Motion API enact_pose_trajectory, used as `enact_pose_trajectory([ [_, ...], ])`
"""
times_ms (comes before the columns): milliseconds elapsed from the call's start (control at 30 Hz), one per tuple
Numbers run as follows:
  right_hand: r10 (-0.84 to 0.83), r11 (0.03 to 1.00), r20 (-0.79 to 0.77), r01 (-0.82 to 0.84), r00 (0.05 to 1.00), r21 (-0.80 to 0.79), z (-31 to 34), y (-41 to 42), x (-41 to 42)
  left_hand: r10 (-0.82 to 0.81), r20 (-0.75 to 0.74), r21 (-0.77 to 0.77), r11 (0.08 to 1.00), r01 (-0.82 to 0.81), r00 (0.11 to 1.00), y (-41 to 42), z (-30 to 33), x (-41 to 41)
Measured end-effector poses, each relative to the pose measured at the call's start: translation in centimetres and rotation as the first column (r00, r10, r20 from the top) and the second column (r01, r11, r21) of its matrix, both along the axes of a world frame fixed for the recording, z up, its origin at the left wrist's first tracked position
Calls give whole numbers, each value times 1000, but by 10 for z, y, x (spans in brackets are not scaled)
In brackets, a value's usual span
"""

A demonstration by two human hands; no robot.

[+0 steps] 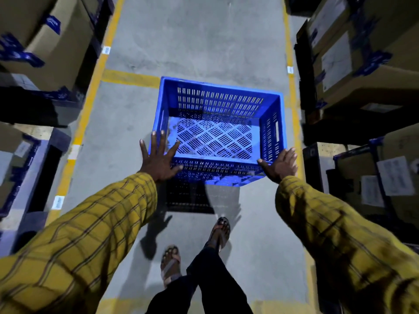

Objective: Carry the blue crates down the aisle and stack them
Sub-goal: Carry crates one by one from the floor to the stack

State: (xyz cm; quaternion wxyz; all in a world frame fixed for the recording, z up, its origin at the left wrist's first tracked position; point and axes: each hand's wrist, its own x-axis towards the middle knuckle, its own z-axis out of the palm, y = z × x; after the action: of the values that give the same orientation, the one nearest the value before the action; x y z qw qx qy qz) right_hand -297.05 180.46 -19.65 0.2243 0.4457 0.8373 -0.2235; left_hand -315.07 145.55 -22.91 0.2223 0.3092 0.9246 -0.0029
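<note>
Fingers (158, 141) of the left hand (158, 160) are spread wide and straight, laid over the near left corner of the crate (217, 130), with the thumb reaching along the near rim; the palm hides that corner, so whether it presses on the rim or only hovers at it is hard to say. The right hand (280, 165) is at the near right corner, thumb stretched out along the near rim and the other fingers loosely bent at the outer side of the wall. Their tips are out of sight behind the hand, so I cannot tell whether they hook under the rim.

The crate is blue, empty, with slotted walls and a lattice floor. It sits in the middle of the aisle (197, 41), open side up and somewhat tilted toward the camera. A dark slotted shadow lies on the concrete beneath its near edge, yet whether the crate is on the ground or clear of it cannot be made out.

Yellow checked sleeves (102, 223) cover both arms and run off the lower corners. Two sandalled feet (170, 264) stand below the crate, the legs cut off at the bottom edge. Yellow lines (90, 91) border the aisle. Cardboard boxes (362, 53) on racks fill both sides, blurred at the left, their labels unreadable.
</note>
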Motion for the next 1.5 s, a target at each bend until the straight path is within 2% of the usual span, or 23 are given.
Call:
enact_pose_trajectory([
  [100,23,999,-108,-20,994,26,-10,-11,0,220,34,211,952,-223,975,9,-4,1],
  [167,36,997,-168,-24,985,73,-24,-15,4,281,19,245,929,-277,960,18,-8,0],
  [267,35,996,-188,-18,981,92,-36,-13,4,285,8,185,942,-281,959,23,-12,-4],
  [367,24,1000,-36,-23,999,18,-23,-6,-5,268,94,83,957,-276,959,24,-5,-13],
  [467,11,998,50,-7,999,-66,1,-7,-7,216,194,-23,976,-216,957,18,18,-21],
  [567,-61,991,-14,59,998,-122,27,-28,5,123,263,-29,992,-119,957,6,45,-12],
  [667,-54,995,-122,44,991,-84,56,-65,36,-34,210,-40,998,43,977,-7,76,19],
  [767,-31,999,-210,24,977,-33,83,-95,76,-140,108,43,990,136,984,-20,111,51],
  [900,-8,1000,-203,13,979,22,118,-123,126,-218,43,138,968,211,975,-27,154,83],
  [1133,-135,984,-239,159,962,83,171,-160,206,-296,103,230,936,267,950,-16,202,130],
  [1233,-217,965,-262,248,940,89,180,-178,247,-372,147,271,906,324,917,-8,208,154],
  [1367,-334,924,-289,372,897,86,184,-205,305,-509,131,268,844,464,851,10,209,189],
  [1500,-472,853,-291,514,832,89,189,-239,366,-646,141,267,755,599,750,30,214,237],
])
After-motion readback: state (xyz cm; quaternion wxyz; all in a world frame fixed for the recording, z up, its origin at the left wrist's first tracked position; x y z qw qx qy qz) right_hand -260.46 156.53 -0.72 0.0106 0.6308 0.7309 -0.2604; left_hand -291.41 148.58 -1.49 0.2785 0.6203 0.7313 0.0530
